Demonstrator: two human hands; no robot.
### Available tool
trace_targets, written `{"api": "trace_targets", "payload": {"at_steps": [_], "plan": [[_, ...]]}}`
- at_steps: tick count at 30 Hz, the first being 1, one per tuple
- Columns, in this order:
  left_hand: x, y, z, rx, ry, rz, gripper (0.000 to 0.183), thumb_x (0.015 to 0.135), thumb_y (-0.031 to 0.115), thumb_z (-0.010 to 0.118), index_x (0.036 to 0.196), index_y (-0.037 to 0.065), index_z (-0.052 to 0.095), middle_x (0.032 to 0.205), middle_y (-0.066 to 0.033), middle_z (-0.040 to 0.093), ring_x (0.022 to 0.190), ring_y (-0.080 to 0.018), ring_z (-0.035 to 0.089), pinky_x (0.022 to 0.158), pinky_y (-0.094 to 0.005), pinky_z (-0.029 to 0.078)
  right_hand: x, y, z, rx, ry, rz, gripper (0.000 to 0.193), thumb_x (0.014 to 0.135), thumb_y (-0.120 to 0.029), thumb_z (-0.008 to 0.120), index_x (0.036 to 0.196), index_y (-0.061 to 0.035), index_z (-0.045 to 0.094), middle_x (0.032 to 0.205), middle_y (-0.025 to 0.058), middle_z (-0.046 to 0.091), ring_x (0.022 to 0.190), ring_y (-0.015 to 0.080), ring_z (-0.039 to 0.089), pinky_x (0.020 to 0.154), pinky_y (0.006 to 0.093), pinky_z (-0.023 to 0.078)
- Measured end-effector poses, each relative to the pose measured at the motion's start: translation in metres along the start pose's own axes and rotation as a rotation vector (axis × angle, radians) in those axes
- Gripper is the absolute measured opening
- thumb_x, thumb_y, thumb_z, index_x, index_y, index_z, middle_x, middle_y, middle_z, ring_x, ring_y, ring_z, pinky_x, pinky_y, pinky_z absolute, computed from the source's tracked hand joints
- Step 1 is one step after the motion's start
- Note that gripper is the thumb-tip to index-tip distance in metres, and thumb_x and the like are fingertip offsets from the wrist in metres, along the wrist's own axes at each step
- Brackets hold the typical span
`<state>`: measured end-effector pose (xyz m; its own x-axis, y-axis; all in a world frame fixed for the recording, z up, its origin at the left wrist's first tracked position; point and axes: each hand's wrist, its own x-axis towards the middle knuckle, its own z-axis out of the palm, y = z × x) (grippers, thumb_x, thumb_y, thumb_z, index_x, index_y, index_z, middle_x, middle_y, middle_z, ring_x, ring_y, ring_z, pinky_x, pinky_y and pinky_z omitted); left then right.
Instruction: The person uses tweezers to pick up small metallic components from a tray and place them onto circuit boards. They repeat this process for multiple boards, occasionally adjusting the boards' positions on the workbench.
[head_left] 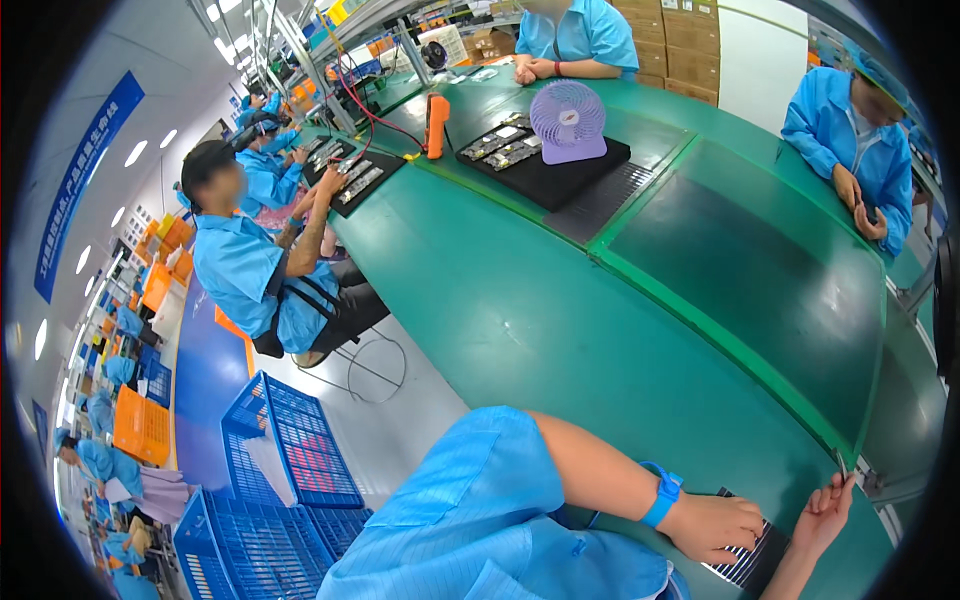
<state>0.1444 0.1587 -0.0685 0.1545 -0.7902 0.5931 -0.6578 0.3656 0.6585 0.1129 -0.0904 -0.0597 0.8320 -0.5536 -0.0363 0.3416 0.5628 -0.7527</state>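
My left hand (715, 525), with a blue band on its wrist, lies over a black board with light stripes (745, 560) at the bench's near right edge. Its fingers are spread and bent a little on the board, and the palm hides part of it. Just to the right, my right hand (825, 510) is raised with its fingers pinched. A thin, pointed, metallic tool (842, 464) sticks up from the fingertips, beside the corner of the green-edged belt. Its exact kind is too small to tell.
Across the green bench (500, 290), a purple fan (568, 120) stands on a black mat with circuit boards (505, 145). An orange tool (436, 125) stands nearby. A dark belt section (750, 260) runs along the right. Blue crates (290, 440) stand lower left. Co-workers sit around the bench.
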Motion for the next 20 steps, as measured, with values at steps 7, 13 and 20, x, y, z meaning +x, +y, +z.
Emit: {"api": "trace_targets", "payload": {"at_steps": [7,13,20], "plan": [[0.002,-0.005,-0.021,-0.091,-0.026,-0.137,0.015,0.081,0.009,0.060,0.093,0.001,0.058,0.095,-0.0145,0.056,0.095,-0.0323,0.052,0.084,-0.0415,0.044,-0.018,0.012,0.030,0.034,-0.111,0.000,0.035,0.095,-0.021,0.052,0.126,-0.0053,0.045,0.092,0.0059,0.058,0.055,0.0037,0.038,0.044,0.0186,0.030],[0.010,0.001,-0.038,-0.089,0.004,-0.042,0.008,0.082,0.008,0.062,0.086,0.002,0.060,0.083,-0.0113,0.059,0.081,-0.0289,0.057,0.075,-0.0380,0.048,-0.031,0.036,0.060,-1.313,-0.632,-0.716,0.028,0.079,-0.005,0.064,0.106,-0.0106,0.066,0.119,0.0109,0.063,0.089,0.0221,0.065,0.075,0.0326,0.053],[-0.009,-0.001,-0.048,-0.250,0.165,-0.818,0.022,0.089,0.022,0.063,0.099,0.003,0.061,0.080,-0.0028,0.066,0.069,-0.0224,0.063,0.067,-0.0348,0.053,-0.047,0.033,0.083,-1.651,-0.580,-0.811,0.059,0.074,-0.001,0.065,0.130,-0.0093,0.050,0.141,0.0194,0.042,0.115,0.0287,0.055,0.097,0.0439,0.039]]}}
